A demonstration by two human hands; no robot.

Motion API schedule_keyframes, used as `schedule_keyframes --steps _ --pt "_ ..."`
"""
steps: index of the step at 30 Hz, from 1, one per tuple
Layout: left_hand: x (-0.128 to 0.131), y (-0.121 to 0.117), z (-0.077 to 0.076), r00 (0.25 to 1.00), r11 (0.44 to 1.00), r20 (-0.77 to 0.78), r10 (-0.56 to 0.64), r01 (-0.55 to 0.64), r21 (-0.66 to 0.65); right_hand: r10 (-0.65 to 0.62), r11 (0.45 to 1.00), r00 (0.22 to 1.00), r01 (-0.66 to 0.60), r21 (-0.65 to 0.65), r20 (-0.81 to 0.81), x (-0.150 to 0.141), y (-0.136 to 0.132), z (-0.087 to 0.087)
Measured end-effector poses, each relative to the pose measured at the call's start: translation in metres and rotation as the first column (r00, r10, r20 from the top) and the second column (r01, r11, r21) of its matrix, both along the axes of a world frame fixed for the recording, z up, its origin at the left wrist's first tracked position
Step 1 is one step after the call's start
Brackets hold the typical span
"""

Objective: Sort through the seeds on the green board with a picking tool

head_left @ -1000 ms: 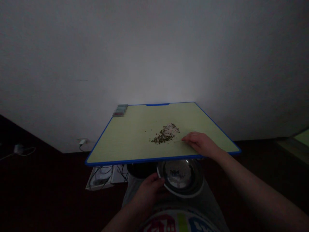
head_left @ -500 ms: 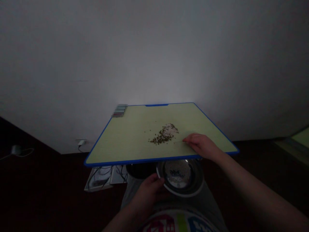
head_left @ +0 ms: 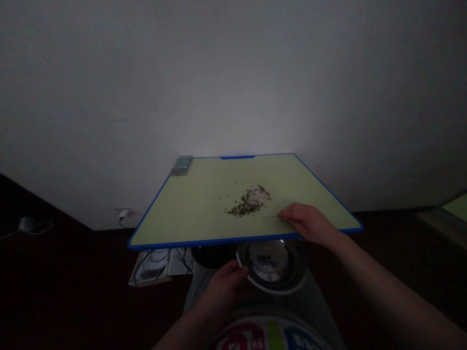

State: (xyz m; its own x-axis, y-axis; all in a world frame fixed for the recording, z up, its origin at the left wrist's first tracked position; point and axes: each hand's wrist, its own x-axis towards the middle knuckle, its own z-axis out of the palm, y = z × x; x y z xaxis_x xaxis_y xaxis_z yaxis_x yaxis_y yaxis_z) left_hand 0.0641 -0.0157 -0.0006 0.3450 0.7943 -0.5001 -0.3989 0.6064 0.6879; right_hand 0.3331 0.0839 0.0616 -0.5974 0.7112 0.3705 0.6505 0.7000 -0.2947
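A pale green tabletop with a blue rim [head_left: 182,214] carries a small pile of dark and white grains [head_left: 250,201] near its middle. My right hand [head_left: 310,223] rests on the table just right of the pile, its fingers pinched on a thin stick that points at the grains. Below the table's front edge, a steel bowl [head_left: 275,265] with some grains in it sits on my lap. My left hand [head_left: 224,287] grips the bowl's left rim.
A white wall stands close behind the table. A plug and cable [head_left: 124,214] sit at the wall's foot on the left. Papers and wires [head_left: 155,267] lie on the dark floor under the table. A dark round object [head_left: 211,255] sits left of the bowl.
My right hand has drawn back slightly toward the table's front edge. The pile, the bowl and my left hand have hardly moved.
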Motion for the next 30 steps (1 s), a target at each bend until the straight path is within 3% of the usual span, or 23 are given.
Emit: schedule_keyframes --steps 5,13,19,30 --pt "0.002 0.000 0.002 1.000 1.000 0.015 0.026 -0.026 -0.008 0.013 1.000 1.000 -0.014 0.028 0.016 -0.003 0.001 -0.003" --pt "-0.001 0.001 0.004 1.000 1.000 0.017 -0.005 0.005 0.008 -0.111 0.992 0.992 0.108 0.068 0.055 -0.003 0.014 -0.007" --pt "-0.002 0.000 0.003 0.999 1.000 0.042 -0.005 0.004 0.013 -0.034 0.999 0.999 0.034 0.019 0.030 -0.010 0.019 -0.006" --pt "0.000 0.000 0.003 1.000 1.000 0.004 0.019 -0.019 0.001 -0.010 1.000 0.998 0.011 -0.018 0.057 -0.025 0.032 -0.009"
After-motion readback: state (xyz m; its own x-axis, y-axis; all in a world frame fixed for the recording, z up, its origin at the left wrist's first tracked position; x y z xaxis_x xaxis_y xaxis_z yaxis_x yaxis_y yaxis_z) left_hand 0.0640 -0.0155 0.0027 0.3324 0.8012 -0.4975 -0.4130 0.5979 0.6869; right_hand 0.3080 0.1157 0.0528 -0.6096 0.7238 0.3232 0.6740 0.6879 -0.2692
